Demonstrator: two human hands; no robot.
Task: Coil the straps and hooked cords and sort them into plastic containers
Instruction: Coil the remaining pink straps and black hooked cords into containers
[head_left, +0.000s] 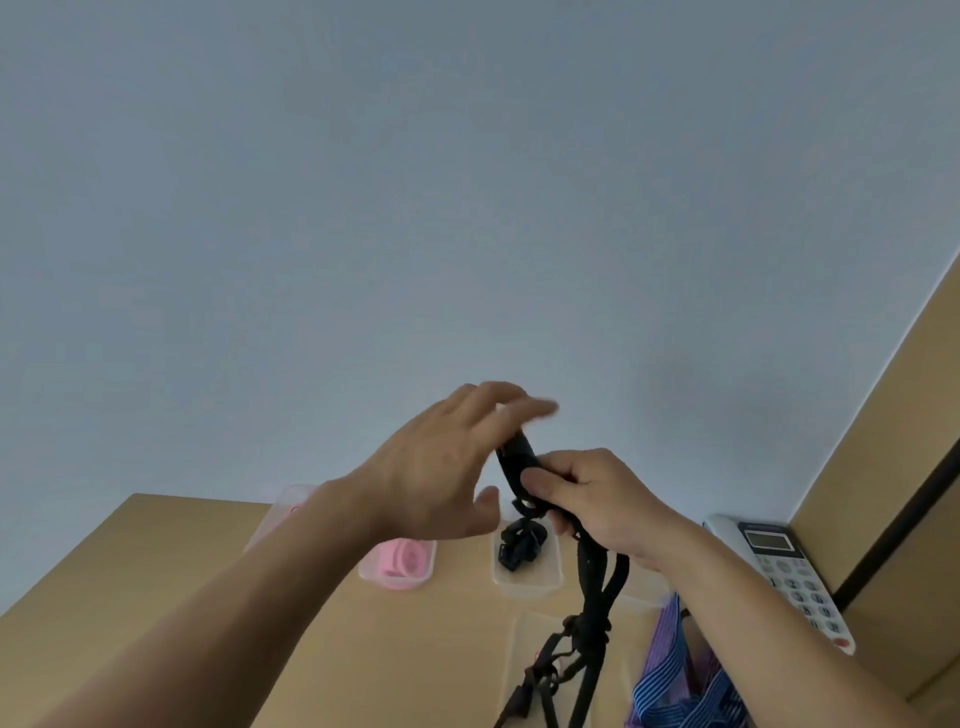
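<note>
My right hand (587, 493) grips a loop of black strap (519, 467) held up above the table, and the rest of the black strap hangs down from it toward the table's near side. My left hand (441, 467) hovers just left of the loop with fingers spread and blurred, touching or close to its top. Below, a clear plastic container (527, 584) holds a black coiled strap (522, 543). Another clear container (397, 574) holds a pink coiled strap (408, 558). A third container (283, 512) at the back left is partly hidden by my left forearm.
The wooden table (156, 597) stands against a pale blue wall. A white desk telephone (784, 571) sits at the right by a wooden panel. Blue and purple striped cords (675, 675) lie at the lower right, under my right forearm.
</note>
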